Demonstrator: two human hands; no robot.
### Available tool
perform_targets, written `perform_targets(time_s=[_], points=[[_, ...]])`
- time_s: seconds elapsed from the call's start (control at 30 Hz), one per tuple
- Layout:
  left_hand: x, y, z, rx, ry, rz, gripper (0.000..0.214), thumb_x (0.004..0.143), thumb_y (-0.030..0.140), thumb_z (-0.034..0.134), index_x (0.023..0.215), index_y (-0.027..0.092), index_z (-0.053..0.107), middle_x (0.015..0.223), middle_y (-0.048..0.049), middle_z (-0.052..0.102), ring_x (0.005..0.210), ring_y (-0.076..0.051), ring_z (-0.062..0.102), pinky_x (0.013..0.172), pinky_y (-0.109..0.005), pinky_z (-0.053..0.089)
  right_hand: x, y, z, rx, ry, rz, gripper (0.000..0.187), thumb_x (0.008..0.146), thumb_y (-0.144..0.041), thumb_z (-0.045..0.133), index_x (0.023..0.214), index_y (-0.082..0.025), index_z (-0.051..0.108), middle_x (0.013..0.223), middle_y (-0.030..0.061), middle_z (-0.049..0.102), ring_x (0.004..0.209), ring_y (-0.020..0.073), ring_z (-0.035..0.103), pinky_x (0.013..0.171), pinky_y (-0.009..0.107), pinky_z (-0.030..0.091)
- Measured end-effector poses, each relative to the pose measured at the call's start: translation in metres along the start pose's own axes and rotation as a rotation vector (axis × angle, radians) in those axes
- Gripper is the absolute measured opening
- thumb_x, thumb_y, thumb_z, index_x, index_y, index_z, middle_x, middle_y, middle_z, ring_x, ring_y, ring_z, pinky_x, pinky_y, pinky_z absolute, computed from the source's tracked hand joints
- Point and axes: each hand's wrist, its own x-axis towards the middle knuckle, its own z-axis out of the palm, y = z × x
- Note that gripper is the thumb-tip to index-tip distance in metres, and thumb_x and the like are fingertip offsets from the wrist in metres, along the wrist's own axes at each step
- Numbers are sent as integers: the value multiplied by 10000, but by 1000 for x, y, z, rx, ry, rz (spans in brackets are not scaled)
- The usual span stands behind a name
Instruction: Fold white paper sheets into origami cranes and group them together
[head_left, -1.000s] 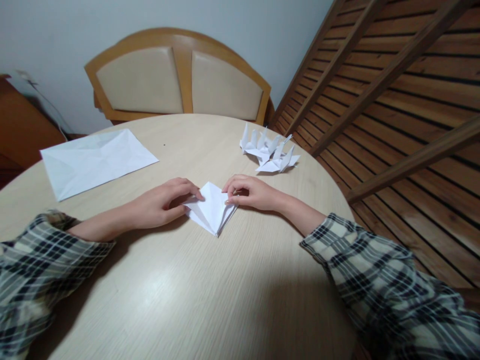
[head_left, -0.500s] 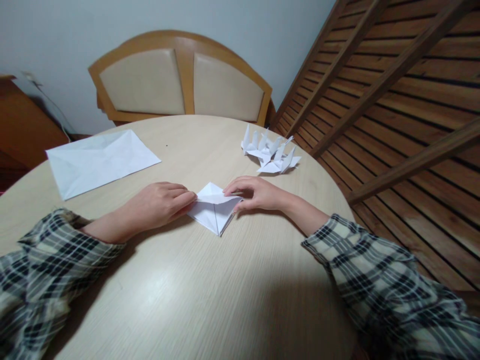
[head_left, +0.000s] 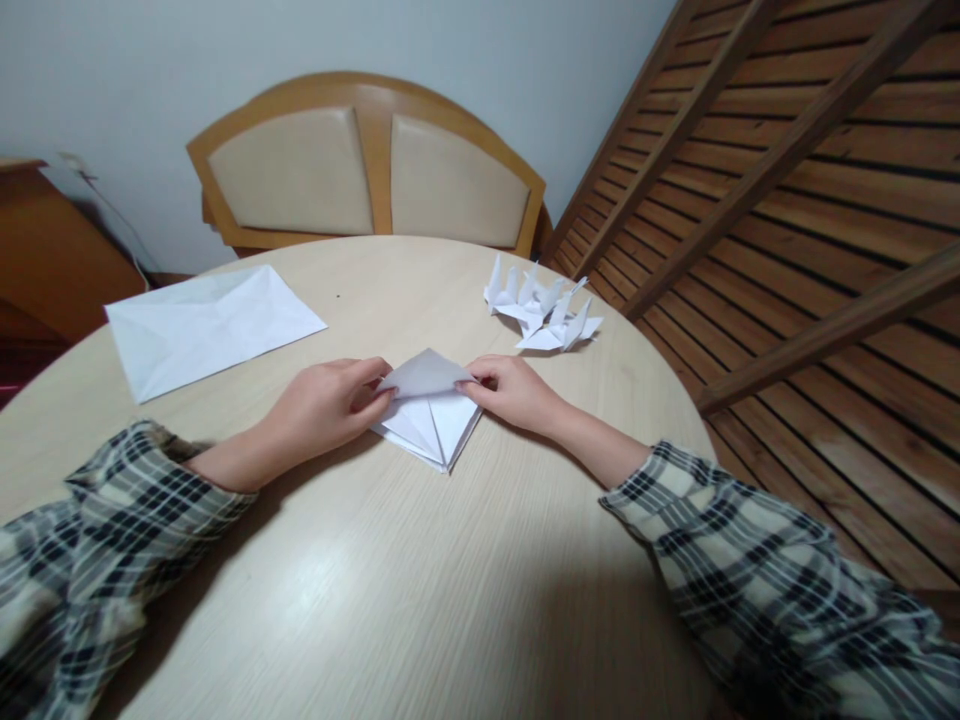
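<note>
A folded white origami paper (head_left: 431, 420) lies on the table before me, one corner pointing toward me. Its upper flap is lifted, with the tip facing away. My left hand (head_left: 330, 400) pinches the left end of the flap between thumb and fingers. On the opposite side, my right hand (head_left: 514, 390) grips the right end the same way. A centre crease runs down the lower part of the paper. The fingertips under the flap are partly hidden.
Several folded paper cranes (head_left: 547, 315) stand together at the table's far right. A creased white sheet (head_left: 217, 330) lies at the far left. Behind the round table (head_left: 360, 580) is a chair back (head_left: 300, 170). A wooden slatted panel (head_left: 787, 230) rises on the right.
The top flap has been raised and its tip now points away from me. My right hand has closed from a loose hold into a pinch on the flap's right end.
</note>
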Motion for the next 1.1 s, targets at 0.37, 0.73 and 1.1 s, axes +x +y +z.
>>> perform_targets(time_s=[0.37,0.73,1.1], points=[[6,-2,2,-337,-78,-224,412,961,508,398,903,174,631,806,-74,680,713,-208,615,666,-338,473,-1,-12,7,-56,136,101,280,879,-242,511,613,-192,442,593,-38,422,597,107,413,600,277,255],[5,-20,4,-552,-141,-148,505,974,574,410,1160,221,719,1192,-111,736,1128,-295,657,1094,-457,474,2,-7,3,78,89,153,238,871,-293,523,669,-170,550,647,-26,469,640,117,437,610,262,295],[9,-17,13,-486,-115,21,361,977,435,479,1146,190,684,1169,-131,702,1043,-255,640,969,-421,500,1,-11,6,44,88,143,237,887,-283,533,685,-166,576,652,-18,517,638,116,452,598,265,274]])
